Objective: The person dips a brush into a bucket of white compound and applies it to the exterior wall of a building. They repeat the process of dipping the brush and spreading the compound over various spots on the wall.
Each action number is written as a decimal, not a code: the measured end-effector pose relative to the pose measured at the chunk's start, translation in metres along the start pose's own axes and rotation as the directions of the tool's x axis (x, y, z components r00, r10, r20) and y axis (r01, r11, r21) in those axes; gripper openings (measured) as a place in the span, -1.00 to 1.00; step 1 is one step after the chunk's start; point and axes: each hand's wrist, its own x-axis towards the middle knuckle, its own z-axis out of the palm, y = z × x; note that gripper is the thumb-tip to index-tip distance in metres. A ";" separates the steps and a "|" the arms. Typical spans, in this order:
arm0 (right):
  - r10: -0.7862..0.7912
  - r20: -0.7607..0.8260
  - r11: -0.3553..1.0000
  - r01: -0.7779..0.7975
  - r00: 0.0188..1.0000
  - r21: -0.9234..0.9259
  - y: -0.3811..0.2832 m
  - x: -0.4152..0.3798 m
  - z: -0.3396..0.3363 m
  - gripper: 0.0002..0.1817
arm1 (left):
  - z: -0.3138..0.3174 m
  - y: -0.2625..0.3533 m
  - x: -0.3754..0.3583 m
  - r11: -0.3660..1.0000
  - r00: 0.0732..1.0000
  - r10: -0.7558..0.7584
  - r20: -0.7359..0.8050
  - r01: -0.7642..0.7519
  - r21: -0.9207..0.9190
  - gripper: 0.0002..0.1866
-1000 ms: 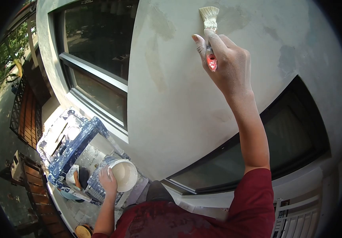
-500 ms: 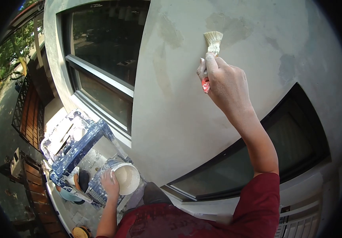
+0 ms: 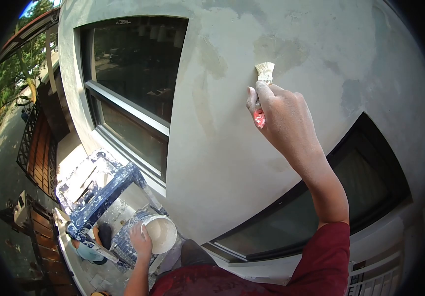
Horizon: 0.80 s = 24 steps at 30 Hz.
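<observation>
In my right hand is a paintbrush, its pale bristles upward against the grey wall and its red handle end showing below my fingers. Around the brush, the wall has darker, uneven patches. Lower down, my left hand is at the rim of a white bucket, with its fingers over the edge. Pale, creamy paint fills part of the bucket, which sits by a blue, paint-splattered ladder step.
A paint-spattered blue ladder stands at the lower left, with a person partly visible below it. Dark-framed windows lie left and lower right. A wooden-slatted gate stands farther left.
The camera view has tilted slightly upward, so the scene sits lower. The brush has moved a little down the wall. My left hand stays at the bucket rim.
</observation>
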 end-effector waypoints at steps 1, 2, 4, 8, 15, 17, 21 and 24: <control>-0.004 0.000 1.000 0.004 1.000 0.001 -0.001 0.002 -0.006 -0.69 | -0.002 0.000 -0.001 1.000 1.000 -0.004 -0.002 0.004 0.000 -0.69; -0.073 -0.162 0.997 0.078 0.984 0.022 -0.001 0.004 -0.012 -0.71 | -0.002 0.000 0.000 1.000 1.000 -0.011 0.006 0.011 0.002 -0.68; -0.071 -0.306 0.992 0.100 0.949 0.081 0.003 0.007 -0.012 -0.79 | -0.001 0.001 -0.002 1.000 1.000 -0.020 0.018 0.020 0.004 -0.68; 0.058 -0.018 0.997 -0.057 0.998 0.044 0.023 0.011 0.000 -0.81 | -0.003 0.002 0.001 1.000 1.000 -0.005 0.015 0.005 0.009 -0.68; -0.050 -0.088 0.997 0.055 0.995 0.052 0.010 -0.004 -0.029 -0.76 | -0.001 0.002 0.000 1.000 1.000 0.005 0.000 -0.005 0.010 -0.70; -0.015 -0.268 0.994 0.043 0.963 0.099 0.018 0.003 -0.023 -0.58 | 0.000 0.001 0.001 1.000 1.000 0.007 0.013 -0.008 0.006 -0.70; -0.045 -0.110 0.995 0.035 0.993 -0.095 0.034 -0.007 0.019 -0.55 | -0.003 0.003 0.003 1.000 1.000 0.014 0.016 -0.014 -0.011 -0.69; 0.042 0.081 0.999 -0.042 0.996 -0.003 0.008 -0.016 -0.010 -0.49 | -0.001 -0.003 0.003 1.000 1.000 0.013 0.027 -0.013 0.010 -0.69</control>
